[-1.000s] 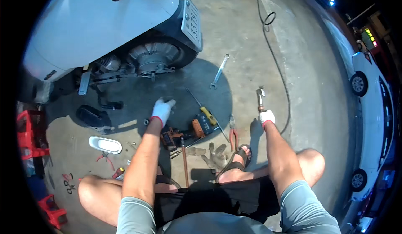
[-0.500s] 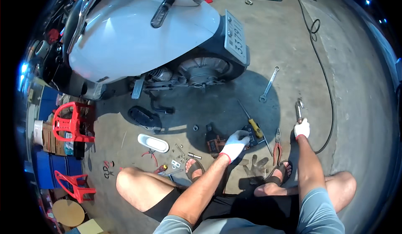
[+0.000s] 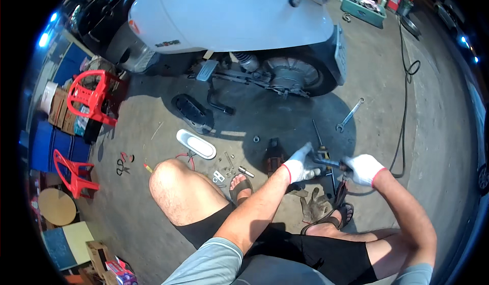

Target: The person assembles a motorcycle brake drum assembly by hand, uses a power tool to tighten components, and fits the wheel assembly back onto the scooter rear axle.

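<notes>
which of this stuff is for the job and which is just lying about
Likely for the job:
- metal tool, in the right hand, its far end by the left hand
- scooter, just ahead
- spanner, on the floor within easy reach

Probably just lying about:
- red chairs
- loose glove

To your left, a red plastic chair (image 3: 91, 100) stands on the concrete floor (image 3: 137, 224), with cardboard boxes (image 3: 57, 106) just beyond its left side. Nearer you stands a second red chair (image 3: 79, 182), beside blue panels (image 3: 46, 141). Nearer again, at the left edge, is a round tan top (image 3: 57, 206). Far right, you have a green bin (image 3: 362, 14) filled with small items, a round dark pan (image 3: 411, 28) and a black hose (image 3: 409, 75) looped once along its length.
</notes>
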### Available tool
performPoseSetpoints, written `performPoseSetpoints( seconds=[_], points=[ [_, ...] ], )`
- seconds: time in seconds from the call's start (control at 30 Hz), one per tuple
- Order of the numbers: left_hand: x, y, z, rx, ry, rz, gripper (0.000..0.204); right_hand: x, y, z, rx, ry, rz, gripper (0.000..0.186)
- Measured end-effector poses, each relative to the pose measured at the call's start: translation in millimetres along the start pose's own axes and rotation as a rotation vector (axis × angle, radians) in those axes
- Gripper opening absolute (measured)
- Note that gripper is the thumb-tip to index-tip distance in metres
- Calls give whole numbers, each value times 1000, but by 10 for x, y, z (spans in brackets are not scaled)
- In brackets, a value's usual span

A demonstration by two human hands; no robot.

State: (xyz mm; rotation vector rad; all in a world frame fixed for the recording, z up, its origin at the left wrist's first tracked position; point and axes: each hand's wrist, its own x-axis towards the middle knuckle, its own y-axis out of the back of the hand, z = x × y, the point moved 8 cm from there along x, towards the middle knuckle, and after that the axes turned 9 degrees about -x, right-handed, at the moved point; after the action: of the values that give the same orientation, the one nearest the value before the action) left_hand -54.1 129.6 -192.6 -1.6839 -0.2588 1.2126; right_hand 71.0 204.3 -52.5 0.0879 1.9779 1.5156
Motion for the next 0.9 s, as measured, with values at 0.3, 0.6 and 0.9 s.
performPoseSetpoints(
  seconds=[0.3,0.6,0.9],
  points=[
    [157,-330,-292,266,-116,15,26,-574,272,8,-170,-36,-2,30],
    [-132,-728,-111,290,-681,-45,14,-588,600,125,75,-240,254,35],
    [-186,-693,-108,354,-754,-13,18,-527,378,220,328,-336,117,38]
  ],
)
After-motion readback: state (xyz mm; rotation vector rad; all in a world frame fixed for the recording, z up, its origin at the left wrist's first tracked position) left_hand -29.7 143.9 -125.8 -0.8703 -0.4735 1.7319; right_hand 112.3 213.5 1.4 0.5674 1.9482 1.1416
